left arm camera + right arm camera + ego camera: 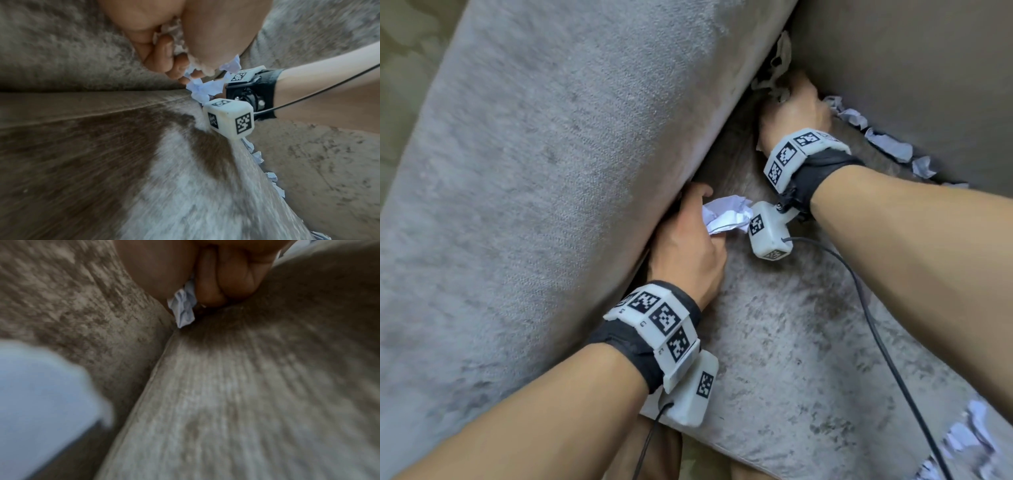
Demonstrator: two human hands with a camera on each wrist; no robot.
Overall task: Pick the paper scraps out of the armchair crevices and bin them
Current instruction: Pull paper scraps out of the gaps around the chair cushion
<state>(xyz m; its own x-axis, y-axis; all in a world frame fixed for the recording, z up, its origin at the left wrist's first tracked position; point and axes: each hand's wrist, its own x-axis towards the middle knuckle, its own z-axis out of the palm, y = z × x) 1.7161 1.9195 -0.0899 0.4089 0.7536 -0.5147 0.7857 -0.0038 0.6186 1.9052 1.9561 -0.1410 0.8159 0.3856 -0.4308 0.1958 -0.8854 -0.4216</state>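
**Both hands gripping paper at the armchair crevices**

Left hand (685,246): fingers curled round a crumpled wad of white paper (727,214), thumb side against the armrest (544,154). The wad sits just above the seat cushion (791,342), beside the gap between armrest and seat. In the left wrist view, torn white edges stick out between the closed fingertips (180,65).

Right hand (794,109): pushed into the back corner where armrest, seat and backrest (911,68) meet. Fingers closed, pinching a scrap (184,311) between thumb and fingers at the crevice mouth; the view is blurred.

Remaining scraps: greyish pieces (779,65) wedged in the corner gap above the right hand; a row of white pieces (887,145) along the crevice between seat and backrest; more white pieces (962,438) at the lower right of the seat
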